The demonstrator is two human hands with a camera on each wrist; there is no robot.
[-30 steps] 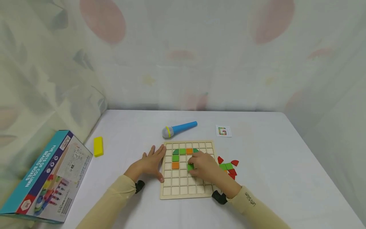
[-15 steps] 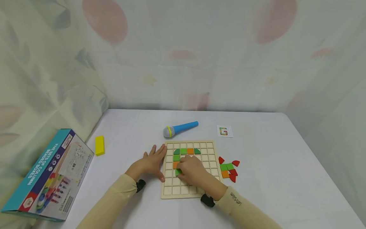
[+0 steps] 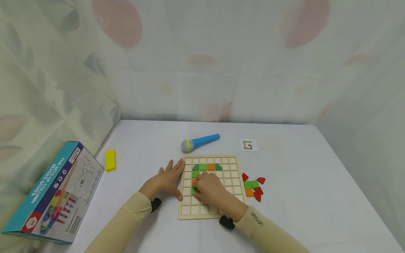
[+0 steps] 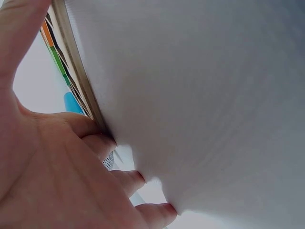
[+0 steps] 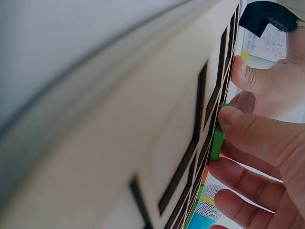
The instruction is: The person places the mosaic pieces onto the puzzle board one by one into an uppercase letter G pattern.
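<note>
A wooden grid board (image 3: 186, 210) lies on the table. My left hand (image 3: 166, 183) rests along its left side with fingers spread and straight, thumb and fingertips at the edge. Over the board's left part, my right hand (image 3: 210, 189) pinches a green square tile (image 5: 217, 143) between thumb and fingers, down at the cell below an orange tile (image 3: 193, 182). Fingers partly cover both tiles in the head view. Another green square (image 3: 195, 174) sits above the orange one. Along the upper row are two dark green quarter-rounds (image 3: 218, 167), a green square (image 3: 203, 167) and an orange square (image 3: 211, 167).
Right of the board lie loose red wedges (image 3: 261, 180), green squares (image 3: 254, 183) and an orange square (image 3: 249, 192). Behind stand a blue toy microphone (image 3: 205, 140) and a pattern card (image 3: 249, 145). At left are a yellow block (image 3: 110, 160) and a large box (image 3: 60, 193).
My right hand has moved left and a little down across the board with the green square tile, to the cell below the orange tile. My left hand has stayed at the board's edge.
</note>
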